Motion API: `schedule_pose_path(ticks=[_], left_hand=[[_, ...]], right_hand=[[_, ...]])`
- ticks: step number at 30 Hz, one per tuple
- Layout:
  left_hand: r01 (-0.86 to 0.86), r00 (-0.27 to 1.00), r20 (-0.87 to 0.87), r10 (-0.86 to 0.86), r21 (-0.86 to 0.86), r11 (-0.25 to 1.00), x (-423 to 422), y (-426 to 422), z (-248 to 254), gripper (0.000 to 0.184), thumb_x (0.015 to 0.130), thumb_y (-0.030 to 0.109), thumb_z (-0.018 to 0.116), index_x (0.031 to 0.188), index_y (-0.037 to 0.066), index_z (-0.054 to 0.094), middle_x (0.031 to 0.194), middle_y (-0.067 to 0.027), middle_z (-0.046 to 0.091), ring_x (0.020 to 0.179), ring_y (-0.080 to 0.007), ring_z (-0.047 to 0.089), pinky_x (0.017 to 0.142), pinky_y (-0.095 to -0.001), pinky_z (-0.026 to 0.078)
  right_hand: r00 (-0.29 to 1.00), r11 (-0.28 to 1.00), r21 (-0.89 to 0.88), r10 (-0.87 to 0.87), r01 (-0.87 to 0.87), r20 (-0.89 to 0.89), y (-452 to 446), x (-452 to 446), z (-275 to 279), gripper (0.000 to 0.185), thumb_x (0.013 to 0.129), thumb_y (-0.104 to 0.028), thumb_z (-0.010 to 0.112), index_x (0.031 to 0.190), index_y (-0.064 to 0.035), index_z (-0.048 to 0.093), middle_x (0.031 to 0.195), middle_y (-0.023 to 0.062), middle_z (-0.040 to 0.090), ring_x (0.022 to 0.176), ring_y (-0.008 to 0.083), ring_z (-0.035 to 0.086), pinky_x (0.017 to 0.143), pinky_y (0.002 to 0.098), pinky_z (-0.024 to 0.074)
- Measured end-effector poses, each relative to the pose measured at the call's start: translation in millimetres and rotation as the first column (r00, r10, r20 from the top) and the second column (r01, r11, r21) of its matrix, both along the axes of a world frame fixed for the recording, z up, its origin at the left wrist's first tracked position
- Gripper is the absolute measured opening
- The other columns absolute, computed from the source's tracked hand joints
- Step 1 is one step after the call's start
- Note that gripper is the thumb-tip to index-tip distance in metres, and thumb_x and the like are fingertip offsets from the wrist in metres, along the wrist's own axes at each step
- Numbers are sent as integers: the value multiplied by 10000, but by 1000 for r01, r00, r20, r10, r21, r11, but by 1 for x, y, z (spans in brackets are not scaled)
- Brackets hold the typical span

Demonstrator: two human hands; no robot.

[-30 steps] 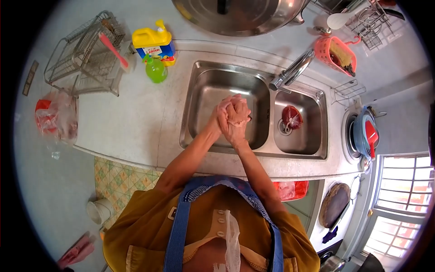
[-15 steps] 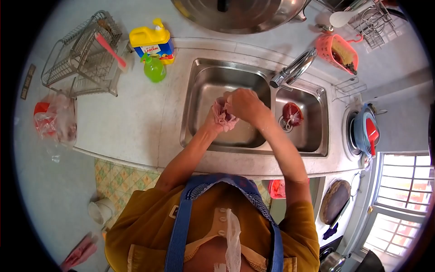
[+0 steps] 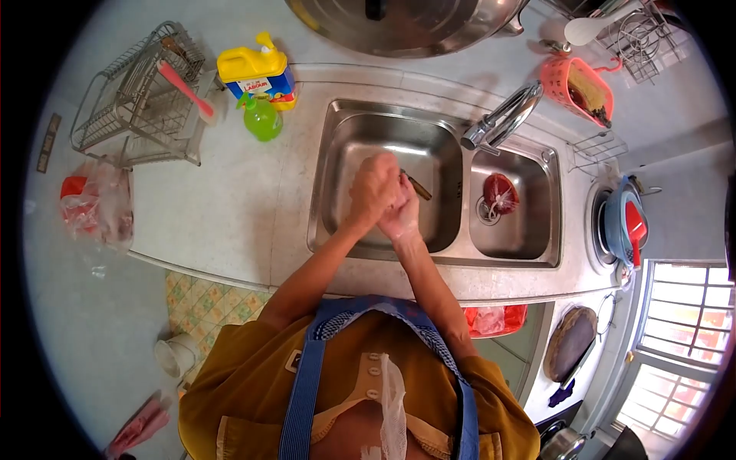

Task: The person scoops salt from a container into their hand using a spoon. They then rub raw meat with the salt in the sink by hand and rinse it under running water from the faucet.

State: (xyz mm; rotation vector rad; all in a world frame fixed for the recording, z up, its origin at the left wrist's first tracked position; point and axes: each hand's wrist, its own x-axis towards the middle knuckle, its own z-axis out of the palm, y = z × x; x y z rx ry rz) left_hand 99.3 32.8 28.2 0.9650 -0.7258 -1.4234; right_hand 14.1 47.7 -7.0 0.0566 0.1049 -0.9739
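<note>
Over the large sink basin (image 3: 345,153), my left hand (image 3: 373,185) is blurred and closed, pressed against my right hand (image 3: 401,213). The right hand has its fingers bent around something pale pink between the palms, mostly hidden, which I cannot make out. Just right of the hands, a narrow brown and dark object (image 3: 416,186) lies slanted in the basin. The small right basin (image 3: 521,238) has a dark red item in clear plastic (image 3: 501,193) beside its drain.
The faucet (image 3: 502,119) rises behind the divider. A green pump bottle (image 3: 263,119) and a yellow and blue jug (image 3: 257,73) stand left of the sink. Further left is a wire rack (image 3: 142,107). A pink basket (image 3: 576,90) and a blue basin (image 3: 617,218) are at the right.
My right hand has come down and back toward me, from above the pink thing that showed in my left palm. The left hand now covers it, and the narrow object shows beside them.
</note>
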Motion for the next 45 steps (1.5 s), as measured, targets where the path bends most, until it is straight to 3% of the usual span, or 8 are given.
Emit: schedule_pose_path(ticks=[2, 12, 14, 20, 25, 32, 34, 45], left_hand=[[167, 290, 753, 591, -648, 743, -9, 9, -1, 259, 716, 121, 611, 947, 38, 527, 986, -65, 533, 963, -260, 500, 800, -365, 424], [284, 614, 737, 283, -541, 792, 8, 13, -8, 317, 721, 268, 646, 988, 105, 592, 1130, -65, 503, 1073, -218, 458, 931, -376, 305], [162, 980, 142, -141, -155, 975, -1, 3, -45, 381, 795, 412, 552, 1061, 139, 530, 1089, -45, 512, 1002, -187, 493, 863, -351, 364], [463, 506, -814, -285, -22, 886, -32, 11, -18, 538, 867, 547, 384, 1162, 115, 506, 1108, -61, 560, 985, -189, 539, 847, -341, 416], [402, 579, -796, -176, 92, 911, -12, -11, -45, 498, 884, 510, 380, 1062, 78, 551, 1015, -69, 588, 964, -178, 561, 813, -325, 451], [323, 632, -767, -113, 127, 938, -4, 6, -29, 407, 898, 416, 426, 1092, 66, 500, 1064, -109, 533, 965, -240, 542, 896, -370, 425], [199, 638, -768, -58, 91, 976, -8, 10, -19, 351, 917, 373, 404, 1094, 80, 485, 1091, -87, 510, 961, -228, 537, 907, -362, 420], [20, 825, -559, 88, 185, 982, -12, -22, -70, 170, 904, 212, 447, 967, 81, 536, 830, -29, 573, 713, -118, 568, 612, -260, 482]], right_hand=[[936, 989, 10, -133, 144, -325, 3, 3, 16, 321, 885, -314, 426, 1108, -110, 533, 1054, 41, 578, 990, 178, 545, 870, 345, 432], [934, 949, -35, -316, 315, -164, -13, -30, 27, 270, 877, -226, 420, 1006, -29, 551, 990, 115, 587, 909, 269, 568, 794, 376, 486], [947, 943, 91, -322, 319, 19, -28, -34, 23, 252, 851, -176, 425, 995, -13, 551, 978, 141, 592, 857, 297, 586, 720, 391, 519], [882, 914, -4, -393, 406, -261, -38, -29, 18, 283, 836, -208, 445, 938, 26, 566, 964, 144, 570, 876, 255, 564, 731, 336, 525], [-13, 651, -756, -758, -71, -652, -33, -22, 18, 187, 819, -161, 551, 965, -54, 596, 999, 120, 556, 835, 238, 562, 708, 298, 468], [-611, 621, -447, -769, -644, -188, -11, 9, -49, 238, 765, -123, 566, 996, -109, 624, 1148, 117, 474, 1061, 318, 482, 926, 430, 363], [-391, 255, -604, -915, -755, 103, -16, 11, 30, 166, 752, -127, 582, 905, -87, 634, 1071, 115, 528, 896, 326, 555, 751, 362, 465], [-73, 625, -770, -769, 129, -635, -22, 33, 12, 228, 802, -155, 553, 966, 0, 585, 1040, 141, 548, 949, 237, 527, 811, 317, 424]])
